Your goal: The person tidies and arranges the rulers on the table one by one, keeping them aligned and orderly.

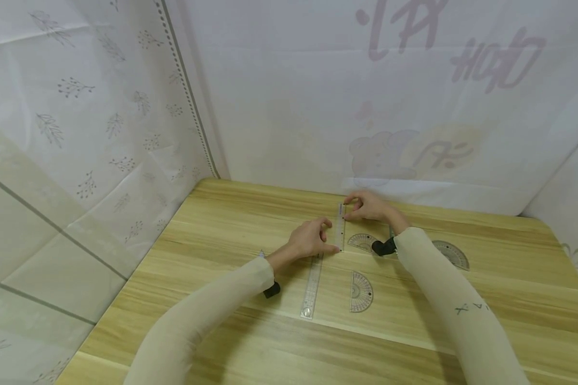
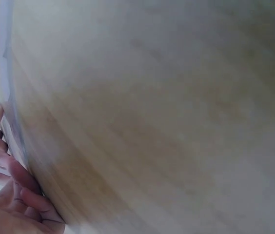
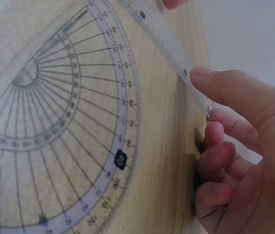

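Observation:
A short clear ruler (image 1: 340, 227) lies lengthwise near the table's back edge, between the two hands. At its far end my right hand (image 1: 368, 207) has thumb and index finger on the corner, pinching it; in the right wrist view the thumb (image 3: 203, 73) rests along the ruler's edge, other fingers curled. My left hand (image 1: 310, 238) is at the near end, thumb tip at the ruler's corner, index finger bent and apart from it. A longer clear ruler (image 1: 311, 291) extends out from below the left hand. Close by the right hand is a clear protractor (image 3: 113, 117).
Another protractor (image 1: 361, 292) lies nearer the front, and a larger protractor (image 1: 453, 255) sits right of the right forearm, partly covered by the sleeve. A small blue tip (image 1: 262, 253) shows beside the left cuff. A fabric wall (image 1: 279, 133) rises behind the wooden table (image 1: 197, 299).

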### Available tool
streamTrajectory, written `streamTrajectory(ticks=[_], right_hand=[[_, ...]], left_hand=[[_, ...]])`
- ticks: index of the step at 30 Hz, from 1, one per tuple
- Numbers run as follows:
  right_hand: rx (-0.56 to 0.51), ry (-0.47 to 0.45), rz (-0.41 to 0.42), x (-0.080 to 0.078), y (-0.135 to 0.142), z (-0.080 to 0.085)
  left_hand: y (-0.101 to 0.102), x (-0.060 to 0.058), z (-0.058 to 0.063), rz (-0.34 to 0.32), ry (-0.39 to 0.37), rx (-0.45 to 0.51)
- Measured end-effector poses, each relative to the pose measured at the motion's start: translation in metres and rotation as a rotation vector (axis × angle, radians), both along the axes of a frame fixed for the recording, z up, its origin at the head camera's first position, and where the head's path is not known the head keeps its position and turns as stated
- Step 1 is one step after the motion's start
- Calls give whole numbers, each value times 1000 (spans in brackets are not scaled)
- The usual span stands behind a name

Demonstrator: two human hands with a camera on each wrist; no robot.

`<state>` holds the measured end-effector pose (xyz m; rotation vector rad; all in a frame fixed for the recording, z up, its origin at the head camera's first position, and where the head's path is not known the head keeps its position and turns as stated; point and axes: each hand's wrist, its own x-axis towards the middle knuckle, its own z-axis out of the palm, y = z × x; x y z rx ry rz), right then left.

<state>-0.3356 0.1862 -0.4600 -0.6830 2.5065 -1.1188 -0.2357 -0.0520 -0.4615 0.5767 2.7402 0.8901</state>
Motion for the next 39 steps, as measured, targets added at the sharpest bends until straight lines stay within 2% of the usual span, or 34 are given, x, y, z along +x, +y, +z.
streamTrajectory(ticks=[16,23,33,39], right_hand=[[-57,-6,-17,4,1,6],[-118,-21,-19,3,1,5],[-179,-46,-27,4,1,5],[-236,-80,-73,2,-1,3]], left_hand=[[0,-3,3,27,-62,-14],[1,-4,5,32,-90,-9],[0,-4,8,50,-162,60],[0,-4,10,41,-209,122]])
